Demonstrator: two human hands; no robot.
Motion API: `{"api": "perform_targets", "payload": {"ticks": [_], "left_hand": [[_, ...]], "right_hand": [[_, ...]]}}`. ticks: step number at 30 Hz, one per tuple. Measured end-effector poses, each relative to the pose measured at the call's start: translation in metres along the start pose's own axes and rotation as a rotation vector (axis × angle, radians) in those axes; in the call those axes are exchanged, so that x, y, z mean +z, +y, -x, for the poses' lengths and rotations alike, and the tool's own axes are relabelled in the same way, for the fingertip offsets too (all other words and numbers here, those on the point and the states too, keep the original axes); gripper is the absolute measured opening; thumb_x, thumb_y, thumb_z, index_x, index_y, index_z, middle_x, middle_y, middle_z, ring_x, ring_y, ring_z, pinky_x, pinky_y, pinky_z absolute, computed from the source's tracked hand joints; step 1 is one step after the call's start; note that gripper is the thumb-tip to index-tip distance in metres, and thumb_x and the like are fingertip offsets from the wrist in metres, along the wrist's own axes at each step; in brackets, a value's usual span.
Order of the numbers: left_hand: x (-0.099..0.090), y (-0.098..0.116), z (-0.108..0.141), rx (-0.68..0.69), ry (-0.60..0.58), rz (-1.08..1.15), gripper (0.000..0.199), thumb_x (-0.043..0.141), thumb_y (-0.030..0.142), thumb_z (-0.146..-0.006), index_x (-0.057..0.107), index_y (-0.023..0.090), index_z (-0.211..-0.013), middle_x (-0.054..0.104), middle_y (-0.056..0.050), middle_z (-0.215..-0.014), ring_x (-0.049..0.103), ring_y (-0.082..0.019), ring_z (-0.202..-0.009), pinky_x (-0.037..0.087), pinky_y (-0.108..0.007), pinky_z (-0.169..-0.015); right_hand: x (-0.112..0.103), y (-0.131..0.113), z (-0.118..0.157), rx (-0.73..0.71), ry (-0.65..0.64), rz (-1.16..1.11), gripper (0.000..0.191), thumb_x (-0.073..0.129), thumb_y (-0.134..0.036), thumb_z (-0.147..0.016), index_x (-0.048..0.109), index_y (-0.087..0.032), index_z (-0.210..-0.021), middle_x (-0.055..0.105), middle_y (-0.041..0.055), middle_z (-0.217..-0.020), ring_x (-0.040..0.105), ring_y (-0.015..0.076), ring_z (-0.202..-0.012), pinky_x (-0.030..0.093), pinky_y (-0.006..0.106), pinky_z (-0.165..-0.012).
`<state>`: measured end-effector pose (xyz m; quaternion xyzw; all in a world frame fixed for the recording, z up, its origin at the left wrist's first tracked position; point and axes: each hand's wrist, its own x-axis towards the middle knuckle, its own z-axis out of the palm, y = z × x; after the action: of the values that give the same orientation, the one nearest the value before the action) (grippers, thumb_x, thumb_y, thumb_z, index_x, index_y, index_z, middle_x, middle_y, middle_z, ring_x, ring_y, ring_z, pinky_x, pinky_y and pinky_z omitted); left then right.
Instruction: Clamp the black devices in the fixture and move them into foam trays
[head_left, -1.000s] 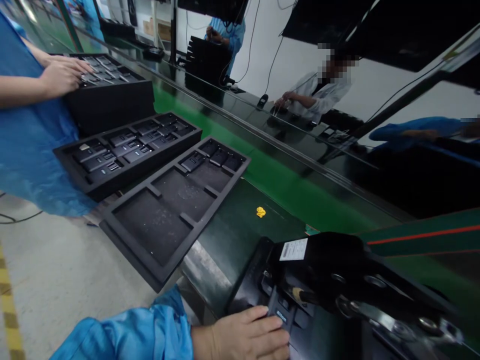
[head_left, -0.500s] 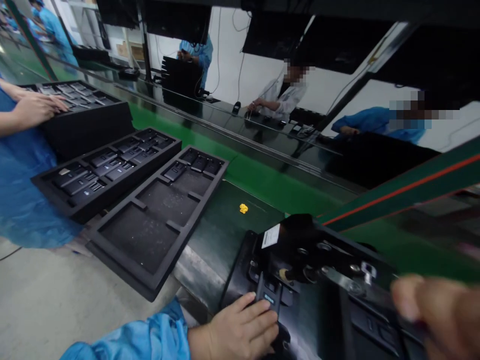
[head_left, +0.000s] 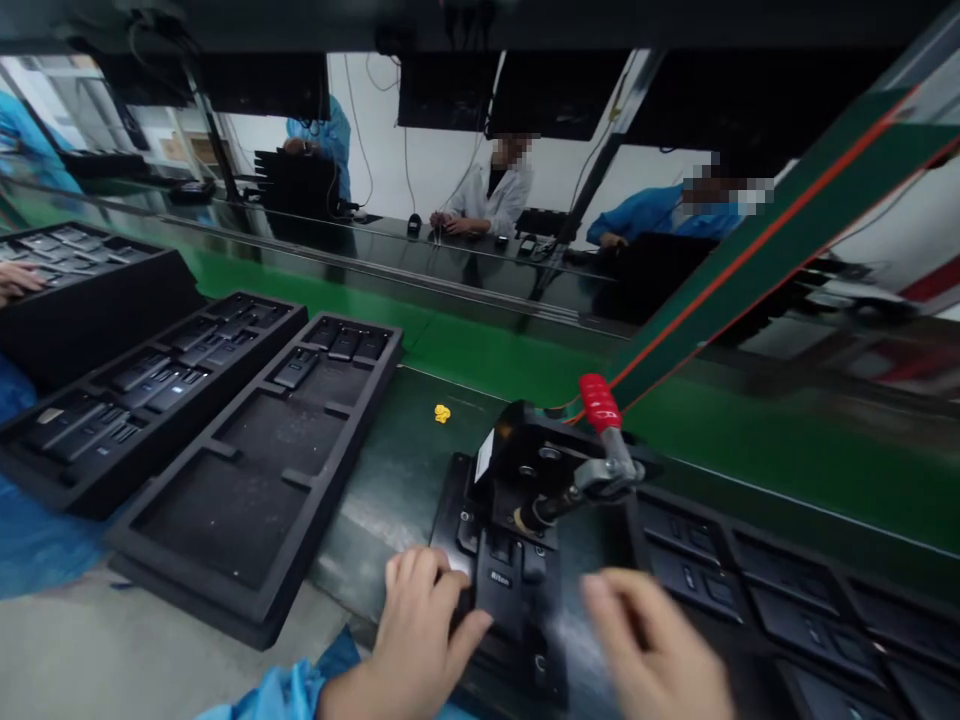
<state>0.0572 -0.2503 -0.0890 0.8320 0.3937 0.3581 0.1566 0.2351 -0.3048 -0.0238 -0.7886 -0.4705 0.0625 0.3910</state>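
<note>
A black clamping fixture (head_left: 551, 650) stands in front of me with a flat black device marked "Riton" (head_left: 501, 590) lying in it. The toggle lever's red handle (head_left: 600, 402) points upward, clear of both hands. My left hand (head_left: 420, 630) is at the device's left side, fingers apart and thumb near its edge; whether it touches is hard to tell. To the right of the fixture, my right hand (head_left: 660, 650) is somewhat blurred, fingers loosely bent with a gap between them, nothing visible in it.
A black foam tray (head_left: 270, 560) with several devices at its far end lies left of the fixture. Another filled tray (head_left: 285, 345) sits beyond it, beside a co-worker's hand (head_left: 16, 280). More devices fill a tray (head_left: 637, 530) on the right. Small yellow pieces (head_left: 442, 413) lie on the bench.
The lever has swung up, and my right hand has let go of it and moved left. My left hand has shifted off the device's face to its left side. The view has turned right.
</note>
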Motion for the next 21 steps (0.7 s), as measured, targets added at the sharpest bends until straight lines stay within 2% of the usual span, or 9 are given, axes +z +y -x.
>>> {"api": "perform_targets", "payload": {"ticks": [2,3,6,9,11,14,18,19,21], "left_hand": [[0.001,0.0,-0.003,-0.085,-0.117,-0.055,0.014,0.055,0.031,-0.081,0.06,0.021,-0.09,0.057,-0.004,-0.082,0.054,-0.023,-0.079,0.045,-0.039,-0.068],[0.002,0.0,-0.004,-0.11,-0.166,-0.066,0.014,0.055,0.03,-0.08,0.061,0.022,-0.09,0.057,-0.004,-0.083,0.053,-0.023,-0.08,0.044,-0.039,-0.069],[0.005,0.0,-0.008,-0.121,-0.268,-0.06,0.016,0.048,0.028,-0.084,0.062,0.021,-0.09,0.056,-0.004,-0.084,0.052,-0.022,-0.081,0.044,-0.039,-0.072],[0.006,-0.004,-0.01,-0.032,-0.266,-0.033,0.022,0.044,0.032,-0.088,0.061,0.021,-0.097,0.057,-0.004,-0.084,0.054,-0.02,-0.08,0.045,-0.036,-0.071],[0.008,-0.008,-0.01,0.033,-0.23,-0.021,0.025,0.044,0.036,-0.088,0.059,0.021,-0.102,0.058,-0.003,-0.084,0.056,-0.019,-0.08,0.046,-0.034,-0.07],[0.013,-0.011,-0.011,0.116,-0.193,0.001,0.026,0.045,0.04,-0.088,0.06,0.023,-0.101,0.059,-0.003,-0.081,0.058,-0.018,-0.077,0.048,-0.032,-0.067],[0.024,-0.001,-0.009,0.264,-0.156,0.073,0.028,0.043,0.044,-0.088,0.061,0.026,-0.1,0.058,0.0,-0.075,0.058,-0.017,-0.072,0.047,-0.03,-0.065],[0.027,0.003,-0.008,0.26,-0.124,0.079,0.03,0.04,0.046,-0.089,0.06,0.027,-0.101,0.058,0.0,-0.075,0.058,-0.017,-0.072,0.046,-0.031,-0.067],[0.031,0.009,-0.005,0.217,-0.053,0.087,0.034,0.036,0.048,-0.09,0.06,0.027,-0.102,0.057,0.0,-0.075,0.057,-0.018,-0.074,0.043,-0.034,-0.071]], "right_hand": [[0.021,0.019,0.012,0.026,-0.253,0.024,0.042,0.04,-0.059,-0.074,0.057,-0.025,-0.055,0.051,0.0008,-0.052,0.051,0.0177,-0.046,0.037,0.028,-0.045],[0.03,0.023,0.015,0.063,-0.32,0.022,0.044,0.038,-0.06,-0.073,0.058,-0.025,-0.055,0.053,0.0015,-0.054,0.053,0.019,-0.049,0.038,0.029,-0.048],[0.047,0.022,0.016,0.205,-0.381,-0.061,0.046,0.039,-0.061,-0.071,0.055,-0.022,-0.054,0.052,0.0027,-0.059,0.051,0.0203,-0.056,0.034,0.03,-0.055],[0.051,0.016,0.013,0.308,-0.392,-0.229,0.045,0.047,-0.061,-0.067,0.042,-0.019,-0.049,0.043,0.0008,-0.055,0.04,0.0162,-0.054,0.026,0.027,-0.054],[0.048,0.015,0.013,0.342,-0.397,-0.327,0.046,0.051,-0.062,-0.065,0.039,-0.019,-0.052,0.04,-0.0012,-0.054,0.037,0.0139,-0.054,0.025,0.025,-0.053],[0.041,0.019,0.018,0.406,-0.462,-0.487,0.055,0.049,-0.073,-0.062,0.038,-0.019,-0.057,0.037,-0.004,-0.05,0.036,0.0103,-0.05,0.026,0.021,-0.049],[0.022,0.031,0.032,0.563,-0.536,-0.652,0.062,0.044,-0.083,-0.058,0.037,-0.021,-0.063,0.033,-0.0078,-0.042,0.022,0.0053,-0.033,0.018,0.017,-0.036],[0.015,0.037,0.035,0.62,-0.506,-0.685,0.063,0.045,-0.083,-0.056,0.036,-0.022,-0.064,0.031,-0.0087,-0.041,0.018,0.0045,-0.031,0.015,0.017,-0.034],[-0.002,0.05,0.037,0.742,-0.357,-0.736,0.066,0.051,-0.083,-0.05,0.033,-0.021,-0.061,0.03,-0.0092,-0.04,0.016,0.0033,-0.03,0.013,0.016,-0.032]]}}
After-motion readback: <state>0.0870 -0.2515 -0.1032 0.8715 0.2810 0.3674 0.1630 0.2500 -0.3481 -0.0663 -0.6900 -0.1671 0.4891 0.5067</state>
